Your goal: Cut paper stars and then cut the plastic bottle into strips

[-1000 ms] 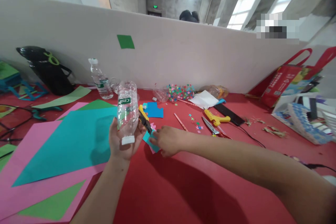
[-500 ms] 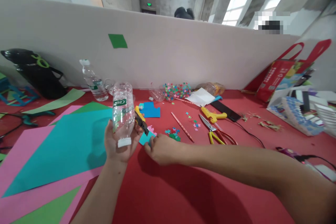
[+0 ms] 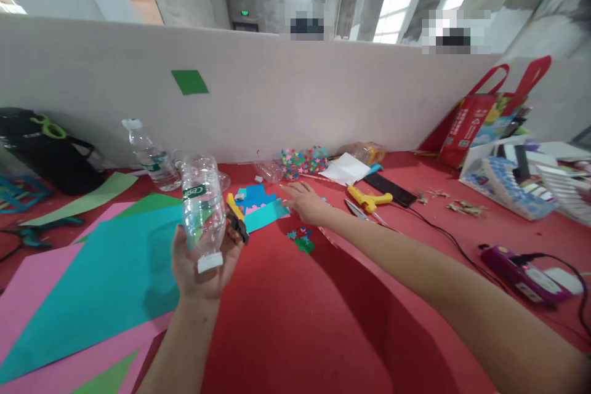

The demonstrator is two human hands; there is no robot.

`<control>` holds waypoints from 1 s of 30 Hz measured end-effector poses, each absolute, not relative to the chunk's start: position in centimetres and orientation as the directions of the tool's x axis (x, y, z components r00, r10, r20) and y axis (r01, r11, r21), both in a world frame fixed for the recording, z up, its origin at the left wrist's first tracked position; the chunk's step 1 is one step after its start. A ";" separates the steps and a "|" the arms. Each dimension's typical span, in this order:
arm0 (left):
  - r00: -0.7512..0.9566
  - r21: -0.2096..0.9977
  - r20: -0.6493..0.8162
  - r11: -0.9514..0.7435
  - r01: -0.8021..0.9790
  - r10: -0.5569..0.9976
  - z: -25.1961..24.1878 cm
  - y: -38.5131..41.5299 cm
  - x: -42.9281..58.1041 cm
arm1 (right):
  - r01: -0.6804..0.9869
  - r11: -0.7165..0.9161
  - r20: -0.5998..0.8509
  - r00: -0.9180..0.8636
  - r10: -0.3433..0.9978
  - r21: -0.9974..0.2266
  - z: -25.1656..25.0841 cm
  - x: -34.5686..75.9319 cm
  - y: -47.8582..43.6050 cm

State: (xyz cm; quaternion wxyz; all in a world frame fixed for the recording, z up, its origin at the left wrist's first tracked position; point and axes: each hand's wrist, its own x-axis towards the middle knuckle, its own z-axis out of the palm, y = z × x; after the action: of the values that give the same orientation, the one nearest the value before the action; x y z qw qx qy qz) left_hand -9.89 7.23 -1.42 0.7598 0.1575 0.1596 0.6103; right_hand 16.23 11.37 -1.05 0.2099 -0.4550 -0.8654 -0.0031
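My left hand (image 3: 205, 274) is wrapped round a clear plastic bottle (image 3: 203, 197), tilted with its white cap towards me. A yellow and black utility knife (image 3: 237, 219) also sits between the bottle and the fingers of that hand. Palm down, my right hand (image 3: 307, 202) reaches over the table with its fingers stretched out and slightly apart. Its fingertips are at the right end of a light-blue paper strip (image 3: 266, 217); whether they press on it I cannot tell. Behind the strip is darker blue paper (image 3: 256, 196). Small foam stars (image 3: 301, 237) lie in front of the right hand.
Large coloured sheets (image 3: 101, 283) cover the left side. Against the partition stand another bottle (image 3: 150, 157) and a star-covered bottle (image 3: 302, 162). To the right are a yellow glue gun (image 3: 369, 198), scissors (image 3: 355, 209), a cable, and a purple device (image 3: 521, 274).
My right hand has moved away from me and a little right, its fingers now extended. More of the light-blue strip shows. The bottle stays in my left hand, and the view has shifted.
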 end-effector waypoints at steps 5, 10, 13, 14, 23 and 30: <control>0.308 0.461 -0.051 0.296 -0.836 0.950 -1.9 6.5 -8.4 | 0.680 0.621 0.477 -0.428 0.768 -0.389 -0.4 15.0 7.4; 0.451 0.430 -0.134 0.462 -0.776 0.882 -1.5 4.8 -6.3 | 0.527 0.695 0.558 -0.423 0.714 -0.489 0.3 13.6 3.1; 0.511 0.429 -0.169 0.530 -0.732 0.843 -1.4 3.9 -5.3 | 0.535 0.683 0.589 -0.370 0.719 -0.497 0.0 14.0 1.7; 0.530 0.436 -0.165 0.544 -0.717 0.831 -1.5 3.7 -5.0 | 0.547 0.673 0.597 -0.346 0.724 -0.498 -0.2 14.2 1.4; 0.521 0.661 -0.175 0.492 -0.567 0.835 -1.3 2.8 -4.1 | 0.647 0.369 0.538 0.075 0.840 -0.667 -1.0 18.0 -1.4; 0.419 0.793 -0.223 0.414 -0.447 0.880 -1.0 2.1 -3.6 | 0.643 0.399 0.464 -0.076 0.883 -0.654 -0.3 17.3 -3.5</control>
State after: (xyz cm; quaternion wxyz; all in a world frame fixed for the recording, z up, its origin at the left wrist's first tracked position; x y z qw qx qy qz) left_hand -3.61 2.10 -0.98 0.7745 0.3311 0.3272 0.4283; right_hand 17.32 -3.51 -0.28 0.4259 -0.5299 -0.7198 0.1406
